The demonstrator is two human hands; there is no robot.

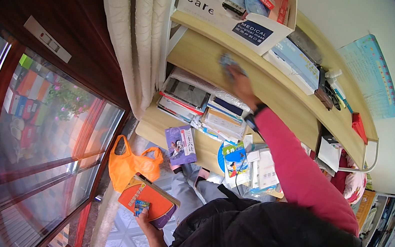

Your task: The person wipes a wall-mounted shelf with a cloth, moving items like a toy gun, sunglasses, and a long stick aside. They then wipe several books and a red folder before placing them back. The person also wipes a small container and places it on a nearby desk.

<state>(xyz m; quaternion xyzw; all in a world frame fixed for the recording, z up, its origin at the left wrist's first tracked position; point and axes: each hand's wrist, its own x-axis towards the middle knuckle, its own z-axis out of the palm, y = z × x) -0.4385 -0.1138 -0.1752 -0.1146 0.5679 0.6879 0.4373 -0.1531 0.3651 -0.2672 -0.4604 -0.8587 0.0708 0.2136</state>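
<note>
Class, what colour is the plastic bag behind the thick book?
The bag is bright orange, best seen in the head view.

Bright daylight, reflections on window glass (65, 137), blurred right hand (239, 78), fisheye-bowed shelf (297, 80), black corners

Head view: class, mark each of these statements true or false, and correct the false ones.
1. The right hand holds a cloth at the wooden surface. True.
2. The left hand touches the curtain. False: it is at the orange book.
3. The bag is green. False: it is orange.
4. The purple book lies left of the blue booklet. True.
5. The white box is closed. False: it is open, with things inside.
</note>
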